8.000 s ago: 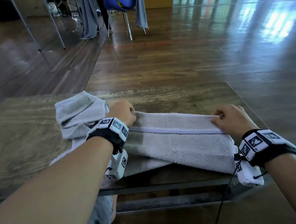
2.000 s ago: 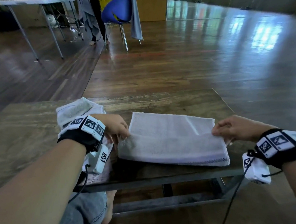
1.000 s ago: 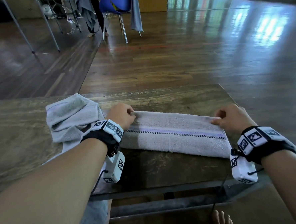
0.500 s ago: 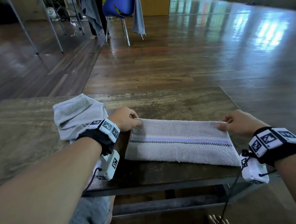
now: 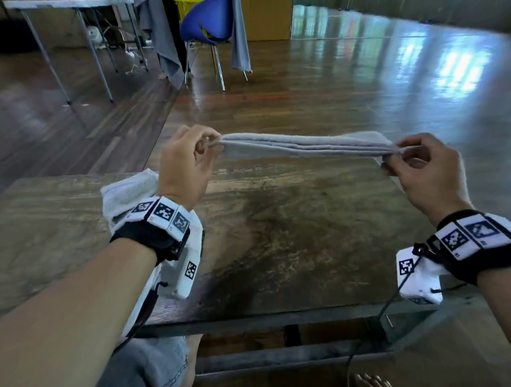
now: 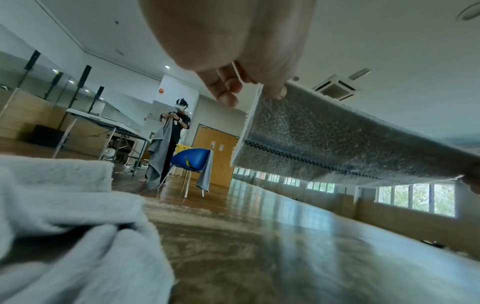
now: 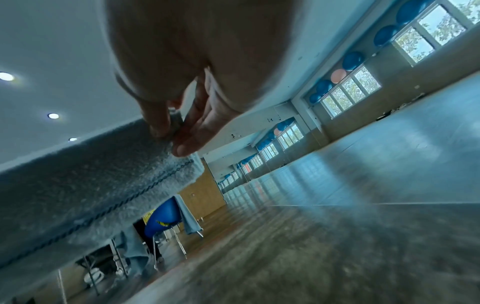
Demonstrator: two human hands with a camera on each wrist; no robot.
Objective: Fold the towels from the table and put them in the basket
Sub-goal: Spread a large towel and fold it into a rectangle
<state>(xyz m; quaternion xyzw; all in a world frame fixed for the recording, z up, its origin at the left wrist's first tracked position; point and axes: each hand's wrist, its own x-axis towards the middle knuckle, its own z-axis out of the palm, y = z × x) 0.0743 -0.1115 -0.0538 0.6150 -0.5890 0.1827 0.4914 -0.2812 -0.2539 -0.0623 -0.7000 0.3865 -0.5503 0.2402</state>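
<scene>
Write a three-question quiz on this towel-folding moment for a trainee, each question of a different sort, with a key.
1. True or false: the folded towel lies flat on the table.
2. Which hands pinch it? A) left hand only B) right hand only C) both
3. Fill in: the second towel lies on the table under the ___ wrist.

Key: 1 false, it is held up in the air; 2 C, one hand at each end; 3 left.
</scene>
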